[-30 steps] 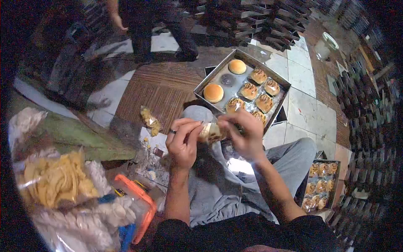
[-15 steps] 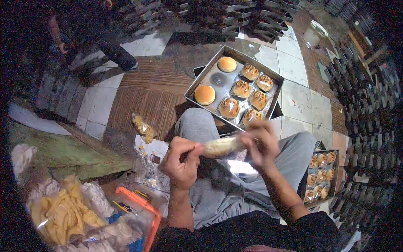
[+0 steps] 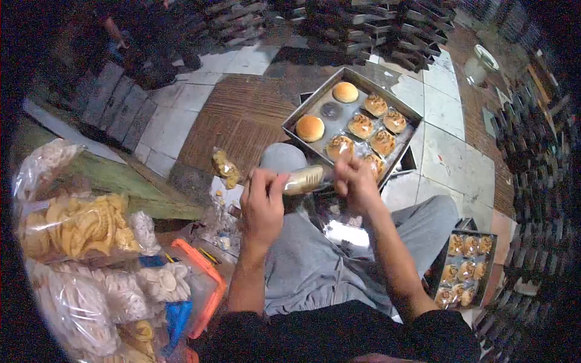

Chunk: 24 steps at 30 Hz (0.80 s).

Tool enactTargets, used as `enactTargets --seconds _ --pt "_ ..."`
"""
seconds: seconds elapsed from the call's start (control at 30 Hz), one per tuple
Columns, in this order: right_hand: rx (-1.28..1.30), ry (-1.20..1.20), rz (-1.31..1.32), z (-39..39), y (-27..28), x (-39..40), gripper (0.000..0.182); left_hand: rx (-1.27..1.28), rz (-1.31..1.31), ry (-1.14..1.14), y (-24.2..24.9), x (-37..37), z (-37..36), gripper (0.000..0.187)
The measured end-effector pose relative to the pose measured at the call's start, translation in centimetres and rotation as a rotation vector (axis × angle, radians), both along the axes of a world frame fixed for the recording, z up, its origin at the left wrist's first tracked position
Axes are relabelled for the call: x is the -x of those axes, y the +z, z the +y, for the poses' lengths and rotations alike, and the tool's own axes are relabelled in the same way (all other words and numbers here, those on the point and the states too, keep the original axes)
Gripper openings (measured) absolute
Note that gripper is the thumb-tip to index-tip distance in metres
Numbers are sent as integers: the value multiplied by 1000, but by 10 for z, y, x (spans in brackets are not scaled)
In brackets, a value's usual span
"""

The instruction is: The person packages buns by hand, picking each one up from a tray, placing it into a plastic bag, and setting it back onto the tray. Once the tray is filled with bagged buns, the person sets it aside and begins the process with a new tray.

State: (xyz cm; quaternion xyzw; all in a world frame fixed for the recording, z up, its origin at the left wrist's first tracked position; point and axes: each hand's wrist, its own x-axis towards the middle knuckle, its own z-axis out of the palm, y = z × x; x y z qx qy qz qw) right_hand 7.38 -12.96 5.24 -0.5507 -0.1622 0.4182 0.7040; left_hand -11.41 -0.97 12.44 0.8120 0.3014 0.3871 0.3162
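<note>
Above my lap, a pale bun in a clear plastic bag (image 3: 304, 180) is between my hands. My left hand (image 3: 263, 202) is closed around the bun's left end. At its other end my right hand (image 3: 358, 184) is closed, its fingers pinching the bag's end and slightly blurred. Just beyond my hands, a metal tray (image 3: 296, 119) holds two bare golden buns, one of them the near-left bun (image 3: 310, 128), and several bagged buns with a brown topping, such as the bagged bun (image 3: 361, 126). Shiny plastic (image 3: 345, 235) lies below my hands.
To my left are an orange-rimmed crate (image 3: 209, 275), a bag of yellow pieces (image 3: 91, 227) and bags of whitish pieces (image 3: 75, 308). A second tray (image 3: 490, 266) of bagged buns stands right. Stacked trays (image 3: 544, 199) line the right side. A person's hand (image 3: 121, 42) shows far left.
The bun and both hands now appear slightly left and higher, with the bun tilted up to the right. My view has shifted left, showing more of the bags. My right hand is less blurred.
</note>
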Motion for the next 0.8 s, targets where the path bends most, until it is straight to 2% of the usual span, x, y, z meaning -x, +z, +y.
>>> enactTargets --seconds 0.03,0.07,0.1,0.17,0.23,0.27,0.3,0.37,0.4,0.43,0.47,0.5,0.57,0.6,0.63,0.67,0.7,0.77,0.8 --pt "26 27 -1 -7 -11 12 18 35 38 23 0 11 -7 18" --pt "-20 100 151 -9 -33 21 23 254 130 36 0 25 -9 21" --pt "-20 94 276 -6 -53 36 20 517 72 24 -36 40 -2 25" --pt "0 79 476 -8 -66 62 21 1014 137 76 -43 59 -6 22" --pt "36 43 482 -1 -64 73 21 1011 44 103 -39 49 -25 21" --pt "100 28 414 0 -59 75 20 1018 -44 130 -39 45 -38 21" --pt "236 36 214 2 -54 74 23 1032 -38 128 -44 41 -47 21" --pt "201 -95 289 4 -61 65 31 787 -158 -4 -65 28 -47 34" --pt "89 -59 455 4 -51 57 33 282 159 -63 -84 30 -38 41" --pt "-23 -21 620 2 -42 50 36 140 312 -157 -70 20 -40 48" --pt "-30 30 412 3 -84 40 44 25 302 -183 -68 9 -40 48" --pt "-29 21 401 9 -81 30 44 -87 292 -209 -69 -2 -41 49" --pt "153 163 138 33 -59 0 52 -107 204 -184 -75 -22 -35 46" --pt "181 44 239 48 -33 -13 58 -127 130 -149 -79 -29 -30 43" --pt "79 65 403 66 -56 -47 60 -122 123 -154 -83 -34 -26 43" --pt "90 47 284 71 -17 -64 61 -24 128 -198 -88 -37 -22 40" --pt "291 -40 192 78 -21 -86 61 78 135 -242 -94 -39 -20 37" --pt "675 -297 -519 86 -92 -130 54 213 118 -364 -111 -41 -16 24" --pt "570 -248 -736 71 -83 -125 49 283 180 -437 -113 -41 -17 21"
